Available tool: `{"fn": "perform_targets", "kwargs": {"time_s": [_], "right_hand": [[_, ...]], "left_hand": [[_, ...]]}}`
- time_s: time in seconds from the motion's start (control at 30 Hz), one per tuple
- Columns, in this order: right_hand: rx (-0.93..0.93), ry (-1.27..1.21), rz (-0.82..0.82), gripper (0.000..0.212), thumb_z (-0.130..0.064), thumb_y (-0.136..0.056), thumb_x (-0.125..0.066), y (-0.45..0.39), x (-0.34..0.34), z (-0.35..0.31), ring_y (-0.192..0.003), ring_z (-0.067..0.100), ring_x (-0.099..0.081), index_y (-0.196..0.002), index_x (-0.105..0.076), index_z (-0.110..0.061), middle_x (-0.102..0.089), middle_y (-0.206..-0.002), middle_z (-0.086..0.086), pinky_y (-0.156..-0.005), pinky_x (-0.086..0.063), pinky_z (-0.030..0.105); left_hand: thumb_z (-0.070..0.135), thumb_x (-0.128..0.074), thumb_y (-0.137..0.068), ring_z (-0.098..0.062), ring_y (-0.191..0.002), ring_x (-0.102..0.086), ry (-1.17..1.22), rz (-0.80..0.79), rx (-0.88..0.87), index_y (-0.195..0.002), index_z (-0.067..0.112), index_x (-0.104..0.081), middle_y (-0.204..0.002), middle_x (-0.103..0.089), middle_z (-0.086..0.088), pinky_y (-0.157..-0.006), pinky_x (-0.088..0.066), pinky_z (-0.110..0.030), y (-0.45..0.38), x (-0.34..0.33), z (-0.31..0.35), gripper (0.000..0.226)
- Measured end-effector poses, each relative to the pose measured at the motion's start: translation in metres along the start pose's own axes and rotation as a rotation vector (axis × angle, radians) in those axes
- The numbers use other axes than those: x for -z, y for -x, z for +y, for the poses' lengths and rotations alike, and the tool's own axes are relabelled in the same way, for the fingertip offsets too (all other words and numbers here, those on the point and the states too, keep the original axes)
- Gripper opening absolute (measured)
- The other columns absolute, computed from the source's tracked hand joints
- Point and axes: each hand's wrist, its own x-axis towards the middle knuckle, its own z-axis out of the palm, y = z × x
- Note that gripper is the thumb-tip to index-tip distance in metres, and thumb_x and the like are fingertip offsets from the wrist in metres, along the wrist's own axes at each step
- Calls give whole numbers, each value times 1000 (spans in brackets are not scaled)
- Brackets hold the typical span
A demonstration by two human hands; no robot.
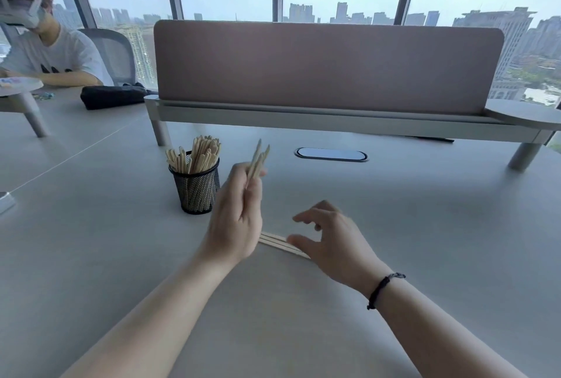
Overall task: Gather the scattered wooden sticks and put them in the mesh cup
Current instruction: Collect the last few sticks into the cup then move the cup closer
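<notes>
A black mesh cup (pixel 196 189) stands on the grey table, filled with several upright wooden sticks (pixel 197 153). Just right of the cup, my left hand (pixel 238 213) is raised and shut on a few wooden sticks (pixel 258 156) that point up and away. Further right, my right hand (pixel 331 236) hovers low over the table with fingers spread, holding nothing. A few loose sticks (pixel 277 241) lie flat on the table between the two hands, partly hidden under them.
A pink divider panel (pixel 328 65) on a raised shelf spans the back of the table. An oval cable port (pixel 331 154) sits beyond my hands. At far left a person sits with a headset, beside a black pouch (pixel 112 97).
</notes>
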Motion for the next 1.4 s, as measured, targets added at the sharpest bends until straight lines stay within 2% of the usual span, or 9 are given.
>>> {"fn": "perform_targets", "kwargs": {"time_s": [0.13,0.27,0.37,0.5,0.63,0.8,1.0,1.17,1.4], "right_hand": [[43,160,-64,39,-51,-86,-66,-14,-28,-21,-111,18,-52,-120,-69,-32,-58,-111,-7,-93,-41,32],[-17,165,-12,35,-47,-86,-63,-35,-52,-43,-114,24,-52,-115,-72,-28,-62,-116,-2,-92,-40,35],[-50,173,-5,28,-45,-84,-64,-49,-66,-55,-110,31,-55,-98,-76,-24,-66,-111,4,-89,-43,39],[-111,86,-47,16,-29,-82,-65,-68,-82,-62,-102,33,-62,-90,-76,-20,-73,-100,5,-83,-50,37],[-51,212,-70,19,-20,-85,-60,-78,-84,-65,-107,36,-59,-98,-73,-17,-68,-108,10,-84,-45,37],[-56,226,-89,18,-22,-89,-57,-78,-65,-64,-103,36,-61,-95,-72,-13,-69,-103,12,-82,-43,38],[-96,119,-187,11,-18,-88,-64,-49,-8,-31,-84,21,-65,-84,-74,-15,-73,-87,1,-71,-51,29],[-108,101,-209,14,-33,-83,-71,-19,-4,-11,-83,14,-62,-92,-73,-21,-67,-85,-8,-73,-50,28],[-109,90,-244,41,-48,-71,-82,-16,-2,-13,-87,10,-62,-103,-76,-24,-66,-91,-10,-78,-51,26]], "left_hand": [[32,-46,-92,-12,-47,-28,344,100,358,-65,31,-47,-54,-35,9,-50,-24,-26,-5,1,-2,26],[42,-55,-91,-12,-39,-29,358,186,442,-49,27,-35,-44,-33,10,-50,-24,-27,-5,4,-10,48],[38,-56,-94,-16,-39,-24,380,275,504,-44,24,-30,-42,-28,6,-50,-20,-29,-7,5,-19,58],[27,-58,-98,-18,-43,-23,401,385,572,-44,22,-27,-43,-26,2,-49,-19,-27,-8,8,-26,63],[31,-64,-89,-22,-51,-28,352,408,585,-54,2,-29,-48,-30,-6,-53,-24,-32,-6,7,-31,57],[43,-65,-83,-22,-54,-27,333,411,579,-52,19,-28,-53,-28,-9,-56,-26,-39,-7,9,-40,54],[45,-64,-81,-29,-60,-21,348,377,576,-60,11,-22,-60,-25,-13,-55,-24,-48,-7,7,-42,58],[42,-61,-83,-46,-54,-26,267,282,510,-60,2,-22,-57,-23,-29,-49,-27,-53,-3,1,-37,61],[46,-60,-85,-46,-51,-26,231,246,486,-60,4,-21,-56,-22,-29,-45,-25,-50,2,0,-36,64]]}}
